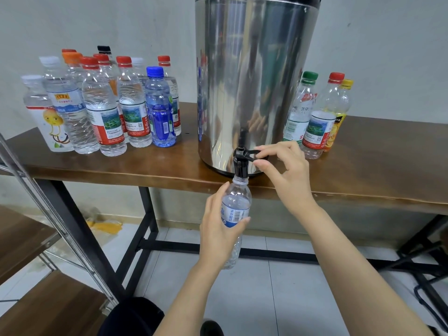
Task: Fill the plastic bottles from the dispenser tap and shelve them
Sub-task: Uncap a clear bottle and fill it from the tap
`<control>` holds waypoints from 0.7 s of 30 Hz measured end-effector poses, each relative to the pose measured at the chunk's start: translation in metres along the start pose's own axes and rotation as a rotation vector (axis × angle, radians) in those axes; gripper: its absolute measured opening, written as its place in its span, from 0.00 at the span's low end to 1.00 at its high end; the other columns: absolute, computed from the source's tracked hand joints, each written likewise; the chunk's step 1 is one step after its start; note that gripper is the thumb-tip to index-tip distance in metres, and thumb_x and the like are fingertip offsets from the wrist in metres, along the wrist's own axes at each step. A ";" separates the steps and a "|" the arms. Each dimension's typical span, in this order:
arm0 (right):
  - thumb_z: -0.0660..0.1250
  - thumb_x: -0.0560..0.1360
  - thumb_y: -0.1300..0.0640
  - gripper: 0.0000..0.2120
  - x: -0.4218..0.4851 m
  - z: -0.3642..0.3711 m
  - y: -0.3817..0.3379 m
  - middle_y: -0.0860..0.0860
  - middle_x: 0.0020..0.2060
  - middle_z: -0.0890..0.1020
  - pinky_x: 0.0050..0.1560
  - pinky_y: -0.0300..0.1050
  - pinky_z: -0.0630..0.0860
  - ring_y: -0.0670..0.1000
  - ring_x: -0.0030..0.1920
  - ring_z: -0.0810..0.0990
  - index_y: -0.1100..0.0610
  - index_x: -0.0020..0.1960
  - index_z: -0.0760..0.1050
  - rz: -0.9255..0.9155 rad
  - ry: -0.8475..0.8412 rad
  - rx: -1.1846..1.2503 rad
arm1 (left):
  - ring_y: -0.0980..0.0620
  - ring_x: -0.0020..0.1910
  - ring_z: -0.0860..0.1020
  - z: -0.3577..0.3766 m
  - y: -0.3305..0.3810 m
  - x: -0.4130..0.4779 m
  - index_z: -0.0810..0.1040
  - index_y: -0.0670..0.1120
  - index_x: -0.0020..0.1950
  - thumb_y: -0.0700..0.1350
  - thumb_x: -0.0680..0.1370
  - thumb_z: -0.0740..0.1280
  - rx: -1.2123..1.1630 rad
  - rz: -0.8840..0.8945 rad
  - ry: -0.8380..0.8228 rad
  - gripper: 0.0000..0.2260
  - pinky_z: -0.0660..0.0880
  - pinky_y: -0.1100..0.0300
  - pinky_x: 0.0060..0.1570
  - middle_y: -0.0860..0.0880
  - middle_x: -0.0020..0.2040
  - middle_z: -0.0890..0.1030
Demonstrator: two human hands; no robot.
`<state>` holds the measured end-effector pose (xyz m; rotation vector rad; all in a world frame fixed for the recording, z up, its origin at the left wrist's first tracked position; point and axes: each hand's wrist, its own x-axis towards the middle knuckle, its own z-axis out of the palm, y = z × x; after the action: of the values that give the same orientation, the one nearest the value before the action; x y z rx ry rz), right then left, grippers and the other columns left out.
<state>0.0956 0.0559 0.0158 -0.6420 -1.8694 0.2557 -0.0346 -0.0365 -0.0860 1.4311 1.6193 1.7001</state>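
1. The bottle (236, 214) hangs in the air just below the table edge, its open mouth pushed up against the black tap (240, 163), so whatever runs out should go straight in rather than onto the floor
2. The left hand (219, 229) is wrapped around the bottle's middle, over the label, holding it upright; I judge that grip low enough to leave the neck clear of the spout
3. The right hand (283, 166) pinches the tap's small lever (252, 154) between thumb and fingers, ready to work the flow; whether water runs now I cannot tell
4. The steel dispenser (254, 81) stands at the front of the wooden table (388, 166) with its tap overhanging the edge, which leaves room for a bottle underneath
5. To its left a crowd of capped bottles (104, 105) stands together; most look full of clear water
6. To its right three more capped bottles (320, 112) wait close together
7. A shelf rack (36, 251) stands at the far left, wooden boards bare where visible, likely where bottles end up
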 end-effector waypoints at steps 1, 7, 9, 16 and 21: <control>0.69 0.74 0.47 0.10 -0.001 0.003 0.002 0.32 0.49 0.78 0.58 0.58 0.70 0.51 0.53 0.76 0.52 0.46 0.82 -0.016 0.025 0.004 | 0.67 0.64 0.71 0.000 0.000 0.000 0.65 0.60 0.74 0.41 0.70 0.78 -0.004 -0.003 0.000 0.37 0.71 0.74 0.55 0.65 0.64 0.70; 0.67 0.78 0.47 0.16 -0.009 0.019 0.009 0.48 0.48 0.84 0.49 0.53 0.75 0.50 0.48 0.76 0.59 0.45 0.82 -0.183 0.195 -0.135 | 0.66 0.64 0.72 0.002 0.000 -0.002 0.65 0.62 0.73 0.41 0.70 0.78 -0.013 -0.020 0.010 0.38 0.73 0.70 0.57 0.66 0.64 0.70; 0.66 0.79 0.47 0.16 -0.009 0.019 0.010 0.49 0.48 0.85 0.48 0.52 0.75 0.50 0.48 0.75 0.60 0.45 0.82 -0.211 0.215 -0.170 | 0.67 0.63 0.72 0.003 0.001 -0.002 0.65 0.61 0.73 0.40 0.70 0.78 -0.013 -0.022 0.016 0.38 0.72 0.72 0.56 0.66 0.64 0.71; 0.67 0.78 0.48 0.15 -0.011 0.024 0.012 0.50 0.48 0.84 0.50 0.51 0.76 0.53 0.49 0.77 0.61 0.45 0.81 -0.164 0.227 -0.091 | 0.66 0.62 0.72 0.003 0.003 -0.004 0.65 0.60 0.74 0.40 0.70 0.78 -0.023 -0.038 0.011 0.38 0.73 0.72 0.54 0.62 0.64 0.71; 0.69 0.77 0.51 0.13 -0.013 0.026 0.009 0.50 0.49 0.84 0.53 0.42 0.74 0.53 0.50 0.77 0.61 0.45 0.80 -0.105 0.219 -0.055 | 0.69 0.63 0.71 0.003 0.004 -0.005 0.65 0.57 0.75 0.39 0.70 0.78 -0.023 -0.040 0.003 0.38 0.70 0.75 0.54 0.62 0.65 0.71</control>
<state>0.0783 0.0594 -0.0088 -0.5835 -1.6976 0.0626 -0.0286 -0.0403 -0.0849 1.3770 1.6138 1.6947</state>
